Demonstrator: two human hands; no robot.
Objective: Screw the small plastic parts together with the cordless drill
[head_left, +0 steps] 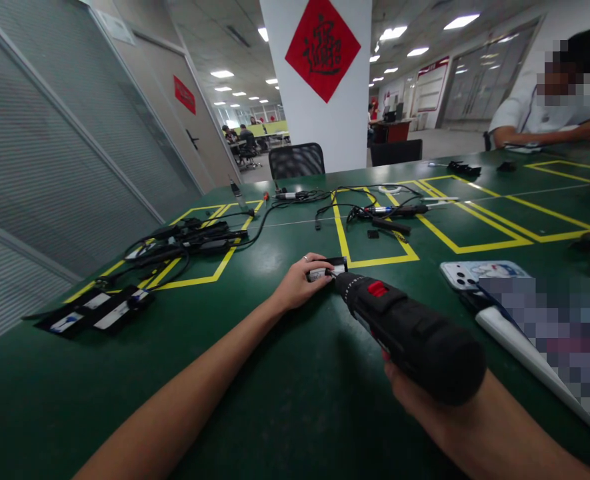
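In the head view my right hand (402, 387) is closed round the handle of a black cordless drill (409, 327) with a red switch on top. The drill points away from me, and its chuck is close to a small black and white block (339, 264) on the table. My left hand (302, 281) grips that block from the left, thumb on the near side and fingers over the top. A ring shows on one finger. Whether the bit touches the block I cannot tell, since the chuck and fingertips partly hide it.
The green table (265, 400) carries yellow tape outlines. Tangled black cables (195, 240) lie at left, with black pouches (95, 310) nearer me. Pen-like tools (395, 211) and cords lie beyond the block. A phone (485, 270) is at right. Another person (535, 113) sits far right.
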